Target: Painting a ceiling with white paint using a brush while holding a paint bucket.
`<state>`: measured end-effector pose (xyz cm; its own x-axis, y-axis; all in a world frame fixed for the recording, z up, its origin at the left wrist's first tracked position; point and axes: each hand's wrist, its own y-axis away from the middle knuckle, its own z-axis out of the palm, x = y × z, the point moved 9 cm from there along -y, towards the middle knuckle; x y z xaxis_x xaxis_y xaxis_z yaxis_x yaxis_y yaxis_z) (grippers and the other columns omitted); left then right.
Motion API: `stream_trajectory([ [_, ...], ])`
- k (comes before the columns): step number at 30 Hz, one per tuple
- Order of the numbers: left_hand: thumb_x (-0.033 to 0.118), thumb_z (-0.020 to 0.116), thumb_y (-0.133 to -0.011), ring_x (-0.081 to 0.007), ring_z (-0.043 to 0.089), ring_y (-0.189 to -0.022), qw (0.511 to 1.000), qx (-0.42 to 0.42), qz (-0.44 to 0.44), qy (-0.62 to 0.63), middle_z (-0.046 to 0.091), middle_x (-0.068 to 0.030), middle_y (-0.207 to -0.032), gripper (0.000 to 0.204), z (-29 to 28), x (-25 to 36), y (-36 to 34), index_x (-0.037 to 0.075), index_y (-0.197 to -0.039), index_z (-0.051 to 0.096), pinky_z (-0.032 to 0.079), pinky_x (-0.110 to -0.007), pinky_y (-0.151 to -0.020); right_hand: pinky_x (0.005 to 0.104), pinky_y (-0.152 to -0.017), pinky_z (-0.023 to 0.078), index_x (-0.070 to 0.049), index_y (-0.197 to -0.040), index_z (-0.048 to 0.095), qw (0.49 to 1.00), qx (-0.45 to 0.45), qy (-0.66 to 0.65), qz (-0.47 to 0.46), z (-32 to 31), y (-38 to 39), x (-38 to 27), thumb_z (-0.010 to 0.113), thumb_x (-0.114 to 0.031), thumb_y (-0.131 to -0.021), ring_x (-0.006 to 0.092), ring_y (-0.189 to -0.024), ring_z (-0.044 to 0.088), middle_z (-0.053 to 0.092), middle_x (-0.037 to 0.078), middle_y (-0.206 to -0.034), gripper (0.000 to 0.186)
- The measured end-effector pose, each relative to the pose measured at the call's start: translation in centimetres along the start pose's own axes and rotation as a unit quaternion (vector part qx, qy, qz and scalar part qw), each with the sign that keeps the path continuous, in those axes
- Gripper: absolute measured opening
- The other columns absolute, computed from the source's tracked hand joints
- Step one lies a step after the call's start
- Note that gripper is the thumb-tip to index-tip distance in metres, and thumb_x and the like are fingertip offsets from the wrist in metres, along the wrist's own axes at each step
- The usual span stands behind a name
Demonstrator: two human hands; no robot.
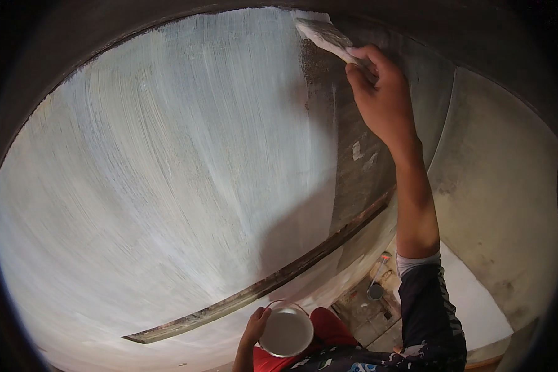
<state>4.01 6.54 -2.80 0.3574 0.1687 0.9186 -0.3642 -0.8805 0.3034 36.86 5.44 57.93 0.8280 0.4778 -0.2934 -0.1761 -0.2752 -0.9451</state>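
At the upper right of the head view, my right hand [383, 99] grips a wide brush [327, 38] coated in whitish paint, its bristles against the top of the wall near the boundary between the pale streaked coat [167, 142] and a darker bare band [359, 180]. Low in the middle, my left hand [256, 321] is closed on a round metal pail [285, 332] with a thin handle and pale liquid inside, held in front of my red-clad legs. My arm's shadow falls across the painted surface.
A long dark wooden strip [273, 279] runs along the wall's lower part. An adjoining plain wall [496, 180] stands to the right, with a white panel [477, 304] low by it. On the tiled floor [369, 322] lie a roller-like tool [383, 260] and a small dark container [375, 291].
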Motion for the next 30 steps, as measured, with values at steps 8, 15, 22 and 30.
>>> stream_trajectory([
  [8,0.043,0.050,-0.099,-0.0151,0.054,-0.093,1.000,-0.001,0.011,-0.008,0.063,-0.0060,-0.098,0.047,-0.1,0.1,0.0,-0.001,-0.110,0.061,0.044,-0.031,-0.084,0.0327,-0.058,0.046,-0.007,-0.104,0.059,0.999,0.019,0.035,-0.019,0.6,-1.1,-0.3,0.062,-0.014,-0.090,0.0186,-0.057,0.057,0.059,0.012,-0.068,0.016],
  [15,0.042,0.050,-0.099,-0.0176,0.057,-0.091,1.000,0.011,0.007,0.000,0.064,-0.0089,-0.096,0.045,-0.1,0.5,0.2,-0.001,-0.109,0.062,0.045,-0.032,-0.082,0.0336,-0.059,0.046,-0.007,-0.105,0.059,0.999,0.006,0.020,0.037,-0.3,-0.3,-0.2,0.062,-0.015,-0.090,0.0180,-0.059,0.056,0.058,0.011,-0.066,0.018],
  [22,0.040,0.052,-0.098,-0.0171,0.057,-0.086,1.000,0.012,0.011,0.013,0.063,-0.0084,-0.090,0.043,-0.3,-0.2,-0.2,-0.001,-0.106,0.062,0.047,-0.032,-0.078,0.0339,-0.063,0.048,-0.007,-0.106,0.059,0.999,-0.011,0.039,0.018,0.2,-0.1,-1.1,0.061,-0.016,-0.091,0.0209,-0.061,0.059,0.061,0.012,-0.072,0.018],
  [30,0.040,0.052,-0.099,-0.0168,0.056,-0.084,1.000,0.017,0.012,0.012,0.063,-0.0079,-0.090,0.042,-0.6,-1.3,-0.5,-0.001,-0.105,0.062,0.046,-0.032,-0.078,0.0306,-0.064,0.045,-0.008,-0.109,0.059,0.999,0.004,0.041,-0.020,1.1,-0.1,-2.8,0.061,-0.014,-0.093,0.0143,-0.068,0.055,0.063,0.009,-0.078,0.017],
])
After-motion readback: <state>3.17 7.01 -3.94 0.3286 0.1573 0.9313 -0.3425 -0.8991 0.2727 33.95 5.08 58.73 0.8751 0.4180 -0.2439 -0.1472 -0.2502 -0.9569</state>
